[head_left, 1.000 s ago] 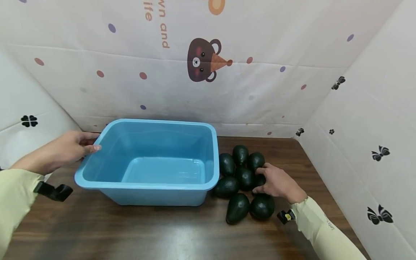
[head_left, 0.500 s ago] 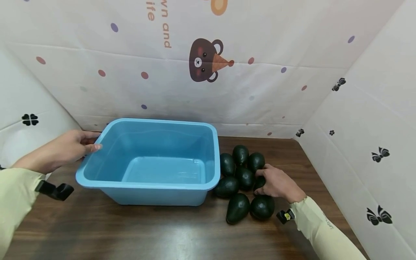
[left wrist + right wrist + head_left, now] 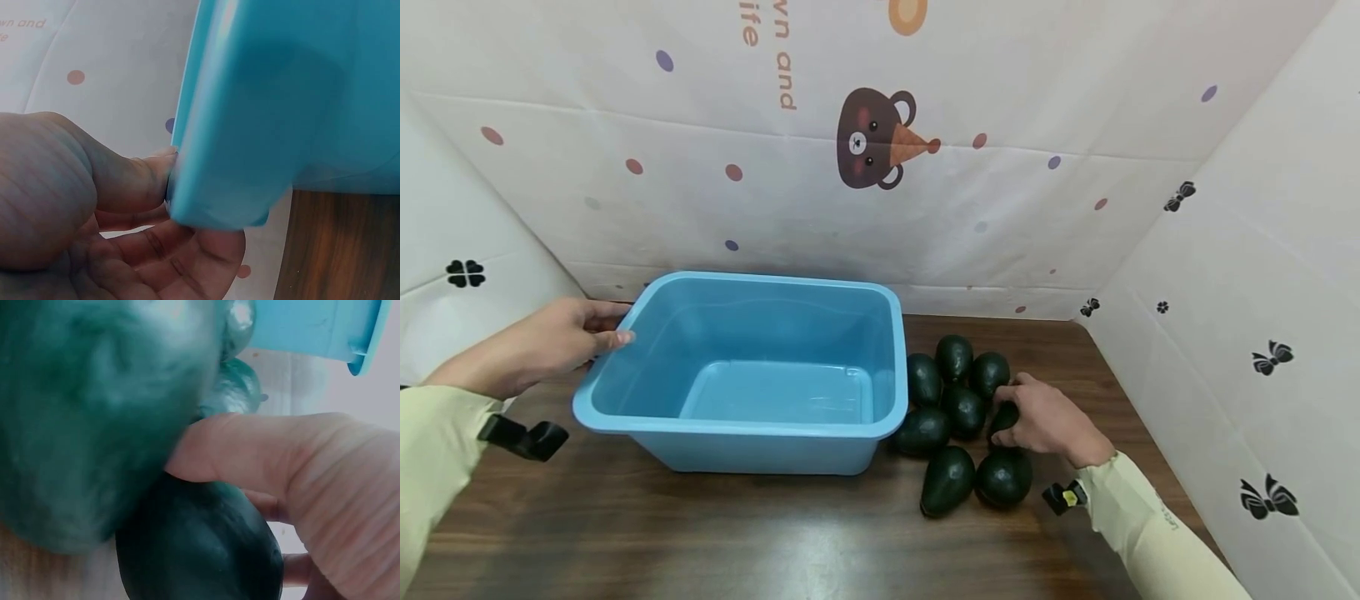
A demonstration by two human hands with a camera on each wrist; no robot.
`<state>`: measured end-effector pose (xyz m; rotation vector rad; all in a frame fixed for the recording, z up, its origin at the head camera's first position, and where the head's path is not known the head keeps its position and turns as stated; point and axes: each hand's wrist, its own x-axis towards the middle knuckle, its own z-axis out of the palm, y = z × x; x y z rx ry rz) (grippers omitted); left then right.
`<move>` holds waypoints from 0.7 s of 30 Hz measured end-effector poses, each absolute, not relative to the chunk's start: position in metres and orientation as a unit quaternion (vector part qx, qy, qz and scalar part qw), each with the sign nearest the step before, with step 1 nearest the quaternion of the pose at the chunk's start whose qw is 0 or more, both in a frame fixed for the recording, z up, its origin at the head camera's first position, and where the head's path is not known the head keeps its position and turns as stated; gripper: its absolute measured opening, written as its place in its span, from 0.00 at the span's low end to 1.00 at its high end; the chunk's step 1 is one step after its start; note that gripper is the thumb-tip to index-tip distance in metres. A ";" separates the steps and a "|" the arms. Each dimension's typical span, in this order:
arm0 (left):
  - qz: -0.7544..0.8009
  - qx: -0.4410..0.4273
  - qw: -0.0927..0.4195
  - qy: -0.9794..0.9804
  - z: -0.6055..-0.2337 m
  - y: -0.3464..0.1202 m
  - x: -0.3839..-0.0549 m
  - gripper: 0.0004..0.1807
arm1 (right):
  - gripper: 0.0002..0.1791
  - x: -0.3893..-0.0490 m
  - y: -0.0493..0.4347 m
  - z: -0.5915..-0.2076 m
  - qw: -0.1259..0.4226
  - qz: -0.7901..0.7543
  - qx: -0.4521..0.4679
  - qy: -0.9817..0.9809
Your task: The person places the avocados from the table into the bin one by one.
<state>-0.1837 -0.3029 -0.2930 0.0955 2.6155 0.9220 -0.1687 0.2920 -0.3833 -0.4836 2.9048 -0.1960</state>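
A light blue plastic basin [image 3: 741,428] stands at the middle left of the table, nothing inside it. My left hand [image 3: 546,348] pinches its left rim, thumb over the edge and fingers beneath, as the left wrist view also shows. To the right of the basin lies a cluster of several dark green avocados [image 3: 964,412]. At the cluster's right side my right hand [image 3: 1051,421] grips one avocado [image 3: 200,547] between thumb and fingers, partly hidden behind the hand in the head view. In the right wrist view another avocado [image 3: 94,412] fills the near left, beside the thumb.
The brown wooden table [image 3: 760,533] runs up to a white printed backdrop [image 3: 1000,225] at the back. White side panels close in on the left and right. Two avocados lie at the front of the cluster, including a pear-shaped one [image 3: 947,482].
My right hand has shifted slightly to the right, and the avocado in its grip has tilted a little with it. The left hand and basin have stayed in place.
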 end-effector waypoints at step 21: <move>0.313 0.039 0.173 0.933 -0.292 -0.303 -0.184 0.40 | 0.30 -0.154 0.275 -0.332 0.062 -0.036 -0.199 0.977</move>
